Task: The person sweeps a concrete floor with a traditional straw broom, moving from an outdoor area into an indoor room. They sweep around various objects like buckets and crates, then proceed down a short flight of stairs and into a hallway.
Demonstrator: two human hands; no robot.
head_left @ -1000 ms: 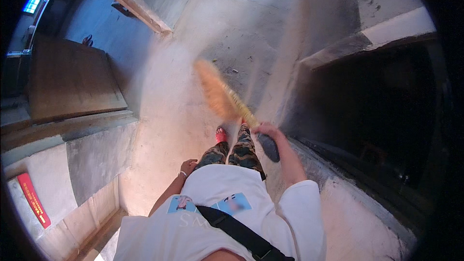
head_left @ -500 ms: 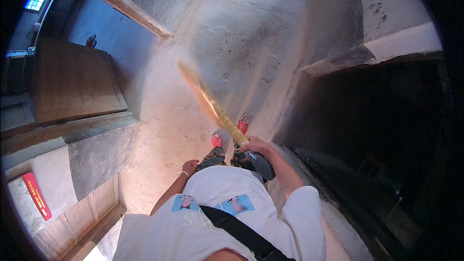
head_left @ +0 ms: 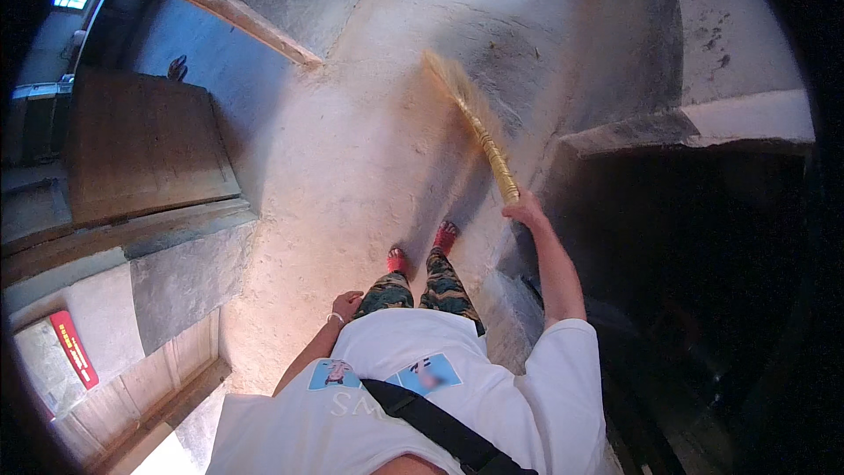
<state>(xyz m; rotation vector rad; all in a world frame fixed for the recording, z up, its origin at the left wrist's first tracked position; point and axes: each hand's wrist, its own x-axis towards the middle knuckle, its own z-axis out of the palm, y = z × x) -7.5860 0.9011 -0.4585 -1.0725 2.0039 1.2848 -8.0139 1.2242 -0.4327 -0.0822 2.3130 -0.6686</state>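
A straw broom with a yellow bound handle is held out in front of me. My right hand is closed around the near end of its handle. The pale bristles point away and to the left, low over the worn floor; whether they touch it is hard to tell. My left hand hangs beside my left thigh with nothing visible in it, its fingers loose and partly turned from view.
A wooden panel stands in a doorway on the left, beside a wooden beam. A dark opening lies on the right. A red strip is on the left wall. My feet in red sandals stand on the floor.
The broom has swung forward and to the right, and my right arm has stretched farther from my body. My left hand stays by my thigh.
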